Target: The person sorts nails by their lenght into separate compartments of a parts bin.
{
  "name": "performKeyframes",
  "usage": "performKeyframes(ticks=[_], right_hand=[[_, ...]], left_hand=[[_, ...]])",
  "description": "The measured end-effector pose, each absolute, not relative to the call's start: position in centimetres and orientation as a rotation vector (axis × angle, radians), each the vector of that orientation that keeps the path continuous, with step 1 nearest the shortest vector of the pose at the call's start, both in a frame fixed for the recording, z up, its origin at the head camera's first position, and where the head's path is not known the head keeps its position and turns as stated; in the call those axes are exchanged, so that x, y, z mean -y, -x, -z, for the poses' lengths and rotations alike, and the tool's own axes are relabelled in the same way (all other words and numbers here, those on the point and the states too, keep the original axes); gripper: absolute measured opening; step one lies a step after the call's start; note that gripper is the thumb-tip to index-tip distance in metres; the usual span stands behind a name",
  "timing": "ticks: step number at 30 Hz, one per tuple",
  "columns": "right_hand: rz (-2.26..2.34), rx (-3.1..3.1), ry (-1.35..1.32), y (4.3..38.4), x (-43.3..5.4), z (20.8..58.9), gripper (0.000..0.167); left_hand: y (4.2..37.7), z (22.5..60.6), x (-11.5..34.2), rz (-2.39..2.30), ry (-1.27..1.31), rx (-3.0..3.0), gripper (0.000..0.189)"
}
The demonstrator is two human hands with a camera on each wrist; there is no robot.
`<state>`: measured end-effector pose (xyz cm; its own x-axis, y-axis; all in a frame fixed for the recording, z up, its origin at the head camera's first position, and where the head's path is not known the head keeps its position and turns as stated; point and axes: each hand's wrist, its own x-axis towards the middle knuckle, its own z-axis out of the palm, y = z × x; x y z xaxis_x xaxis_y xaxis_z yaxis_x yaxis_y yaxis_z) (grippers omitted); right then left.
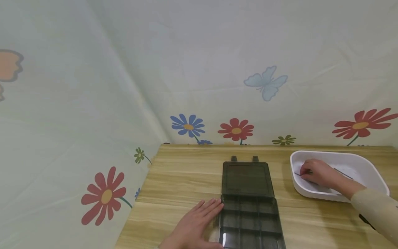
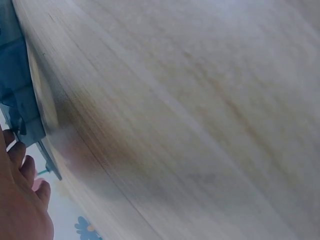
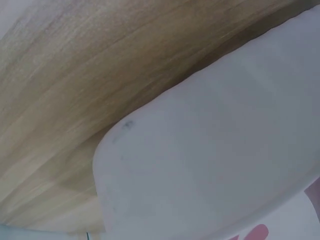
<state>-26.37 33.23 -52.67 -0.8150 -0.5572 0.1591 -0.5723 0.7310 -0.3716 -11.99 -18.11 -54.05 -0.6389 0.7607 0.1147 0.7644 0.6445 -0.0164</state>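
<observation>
A dark see-through compartment box point(image 1: 248, 211) lies on the table with its lid point(image 1: 247, 178) folded back, away from me. My left hand point(image 1: 199, 221) rests along the box's left side, fingers straight and touching its edge. The left wrist view shows that hand point(image 2: 22, 200) beside the box point(image 2: 20, 85). My right hand point(image 1: 318, 173) reaches into a white basin point(image 1: 370, 169), its thumb and fingers curled together. A thin dark stick point(image 1: 297, 174) pokes out at the fingertips and seems pinched. Another thin dark stick point(image 1: 343, 173) lies in the basin behind the hand.
The wood-grain table point(image 1: 183, 176) meets a pale curtain point(image 1: 202, 69) with printed flowers at its back and left. In the right wrist view the basin's outer wall point(image 3: 200, 150) fills much of the picture. A small dark object point(image 1: 367, 221) shows partly beneath the right sleeve point(image 1: 377, 211).
</observation>
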Motion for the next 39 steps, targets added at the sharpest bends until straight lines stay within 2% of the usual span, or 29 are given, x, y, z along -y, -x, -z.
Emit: performKeyframes(ticks=[18, 26, 39], right_hand=[[-0.633, 2.933, -0.891, 26.1, -33.0, 53.1, 0.02], [-0.671, 2.927, -0.788, 25.9, -33.1, 52.6, 0.018], [-0.68, 2.856, -0.739, 25.4, -31.6, 48.8, 0.011]], left_hand=[[12.1, 54.2, 18.2, 0.066, 1.314, 2.754, 0.106], [12.0, 54.4, 18.2, 0.074, 1.309, 2.777, 0.104], [12.1, 54.3, 18.3, 0.029, 1.294, 2.752, 0.105]])
